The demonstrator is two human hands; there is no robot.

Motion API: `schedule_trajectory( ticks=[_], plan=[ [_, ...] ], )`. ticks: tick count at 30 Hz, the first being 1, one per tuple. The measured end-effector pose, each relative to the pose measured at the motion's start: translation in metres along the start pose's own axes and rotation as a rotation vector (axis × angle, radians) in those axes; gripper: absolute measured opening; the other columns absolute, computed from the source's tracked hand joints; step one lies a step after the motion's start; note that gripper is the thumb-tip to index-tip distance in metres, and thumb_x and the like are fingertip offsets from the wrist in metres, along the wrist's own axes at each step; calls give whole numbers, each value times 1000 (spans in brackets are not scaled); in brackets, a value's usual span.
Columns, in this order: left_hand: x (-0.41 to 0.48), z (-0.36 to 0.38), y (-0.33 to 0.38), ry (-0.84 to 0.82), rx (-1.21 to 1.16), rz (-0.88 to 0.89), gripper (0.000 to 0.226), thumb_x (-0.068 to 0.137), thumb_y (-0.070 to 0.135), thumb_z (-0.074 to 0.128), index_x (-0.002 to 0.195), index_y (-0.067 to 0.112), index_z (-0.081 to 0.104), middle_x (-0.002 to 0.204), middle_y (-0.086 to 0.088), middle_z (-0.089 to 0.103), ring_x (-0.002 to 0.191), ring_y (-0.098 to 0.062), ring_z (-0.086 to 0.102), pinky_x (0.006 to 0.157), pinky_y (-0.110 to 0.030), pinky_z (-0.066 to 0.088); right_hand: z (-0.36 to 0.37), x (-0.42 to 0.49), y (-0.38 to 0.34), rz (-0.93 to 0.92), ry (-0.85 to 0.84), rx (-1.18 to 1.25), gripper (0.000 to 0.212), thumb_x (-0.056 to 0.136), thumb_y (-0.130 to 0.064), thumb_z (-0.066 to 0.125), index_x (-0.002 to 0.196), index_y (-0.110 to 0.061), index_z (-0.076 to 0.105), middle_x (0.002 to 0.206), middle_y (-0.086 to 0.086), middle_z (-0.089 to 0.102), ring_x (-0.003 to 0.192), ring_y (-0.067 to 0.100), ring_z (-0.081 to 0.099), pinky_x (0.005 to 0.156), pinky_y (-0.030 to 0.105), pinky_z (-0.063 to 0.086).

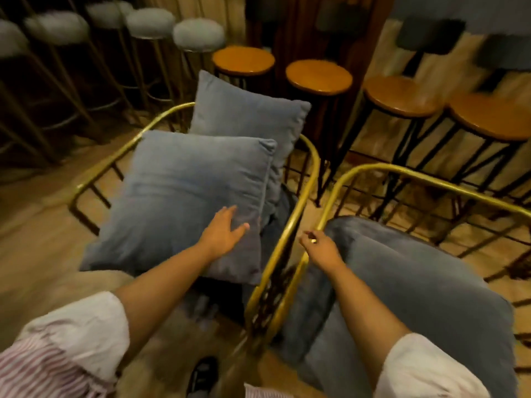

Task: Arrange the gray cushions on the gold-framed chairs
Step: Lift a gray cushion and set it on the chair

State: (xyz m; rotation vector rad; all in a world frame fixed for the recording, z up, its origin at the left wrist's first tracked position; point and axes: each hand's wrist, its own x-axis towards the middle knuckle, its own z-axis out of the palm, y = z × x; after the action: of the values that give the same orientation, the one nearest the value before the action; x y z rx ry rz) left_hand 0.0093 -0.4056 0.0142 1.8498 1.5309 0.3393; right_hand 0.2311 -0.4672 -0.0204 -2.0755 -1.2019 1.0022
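Resting left hand (227, 231) spread on gray cushion (184, 196) | right hand (319, 245) curled, grip unclear | wooden stools (319, 76) behind

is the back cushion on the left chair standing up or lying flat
Standing up. The rear cushion leans upright at the back of the left chair, its top corner above the gold rail, behind the front cushion.

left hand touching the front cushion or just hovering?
Touching. In the head view the left hand lies flat on the front cushion, near its right edge, fingers spread on the fabric, no gap visible.
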Motion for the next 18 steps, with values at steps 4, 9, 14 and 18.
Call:
schedule_trajectory(
  ticks=[4, 9, 14, 18],
  plan=[
    [39, -72, -70, 118, -89, -146, 65, 92, 28, 58, 146, 4, 31, 155, -21, 29, 145, -33, 26, 118, -43, 23, 62, 53, -71, -20, -54, 97, 48, 91, -27, 61, 130, -1, 53, 130, 16, 59, 120, 31, 55, 100, 35, 42],
    [98, -144, -149, 216, -219, -395, 72, 91, 39, 56, 146, 2, 29, 147, -26, 41, 135, -39, 41, 113, -43, 33, 127, 110, -134, 73, -98, 260, 96, 76, -56, 69, 150, -14, 25, 156, 9, 29, 145, 27, 26, 118, 43, 26],
    [139, -169, -183, 206, -405, -467, 57, 97, 33, 47, 144, 4, 34, 151, -15, 38, 138, -30, 38, 108, -27, 31, 152, 144, -149, 213, 50, 149, 117, 64, -73, 66, 150, -37, -4, 162, 7, -13, 148, 37, -7, 119, 57, 3],
    [168, -154, -235, 214, -498, -476, 110, 61, 85, 53, 146, 18, 33, 151, -9, 40, 137, -32, 41, 116, -41, 30, 154, 158, -127, 204, 67, 94, 124, 57, -77, 66, 149, -41, -9, 163, 3, -12, 148, 36, -7, 119, 57, 4]
  ],
)
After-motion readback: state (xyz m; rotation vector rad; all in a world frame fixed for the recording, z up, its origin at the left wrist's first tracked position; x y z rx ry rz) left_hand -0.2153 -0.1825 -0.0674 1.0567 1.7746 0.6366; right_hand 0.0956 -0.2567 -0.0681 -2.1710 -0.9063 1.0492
